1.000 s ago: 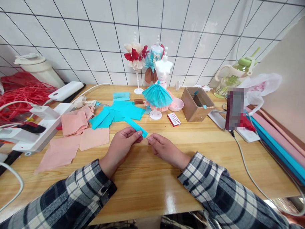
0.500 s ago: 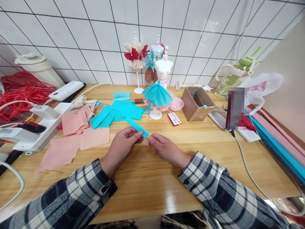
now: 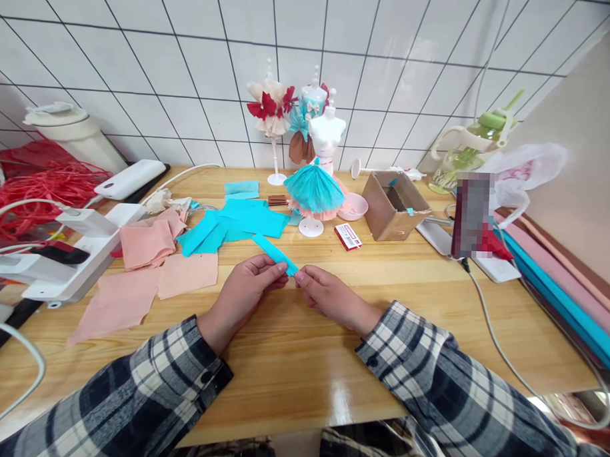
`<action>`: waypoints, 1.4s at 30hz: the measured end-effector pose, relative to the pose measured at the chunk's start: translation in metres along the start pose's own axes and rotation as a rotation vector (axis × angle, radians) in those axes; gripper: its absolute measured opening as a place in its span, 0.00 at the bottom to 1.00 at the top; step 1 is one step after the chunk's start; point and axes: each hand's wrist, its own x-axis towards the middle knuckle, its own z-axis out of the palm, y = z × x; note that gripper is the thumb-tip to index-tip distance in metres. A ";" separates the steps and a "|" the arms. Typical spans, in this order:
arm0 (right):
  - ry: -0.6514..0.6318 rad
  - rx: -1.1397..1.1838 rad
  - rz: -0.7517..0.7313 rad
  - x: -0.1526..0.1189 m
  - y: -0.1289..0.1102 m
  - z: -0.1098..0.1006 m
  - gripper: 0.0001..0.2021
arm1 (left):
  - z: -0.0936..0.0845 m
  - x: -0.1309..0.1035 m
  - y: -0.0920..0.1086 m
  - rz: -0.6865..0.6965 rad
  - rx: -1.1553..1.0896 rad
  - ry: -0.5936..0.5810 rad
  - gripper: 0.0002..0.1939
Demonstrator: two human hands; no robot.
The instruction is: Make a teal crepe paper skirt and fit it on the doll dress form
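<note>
A narrow folded strip of blue crepe paper (image 3: pixel 270 248) is held just above the table, slanting away to the upper left. My left hand (image 3: pixel 253 280) pinches it with the thumb on top. At its near right end, the thumb and fingertips of my right hand (image 3: pixel 323 288) are closed on the paper. Beyond the hands lie blue crepe paper sheets (image 3: pixel 252 220) in a loose pile. A small white mannequin (image 3: pixel 327 136) stands behind them, wearing a blue and peach ruffled paper skirt (image 3: pixel 314 189).
Peach paper pieces (image 3: pixel 149 246) lie at left beside a white power strip (image 3: pixel 78 254). An open cardboard box (image 3: pixel 395 212), a pink bowl (image 3: pixel 354 207) and a small red-white box (image 3: pixel 348 237) stand right of the mannequin. Two dressed mannequins (image 3: pixel 275 114) are at the back. A cable (image 3: pixel 491 341) runs down the right.
My right fingertips have shifted slightly on the end of the blue strip. Otherwise both hands keep their place, and the view has moved a touch.
</note>
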 end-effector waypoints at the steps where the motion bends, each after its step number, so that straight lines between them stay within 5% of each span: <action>1: -0.006 0.001 -0.002 0.000 -0.001 0.000 0.16 | 0.000 0.000 0.000 -0.001 0.000 -0.003 0.12; 32: -0.085 -0.013 -0.020 -0.002 -0.002 -0.005 0.18 | -0.001 0.001 0.002 0.061 0.036 0.003 0.11; 42: 0.051 -0.026 -0.064 0.000 0.004 0.003 0.20 | 0.006 -0.004 0.004 0.025 -0.122 0.062 0.13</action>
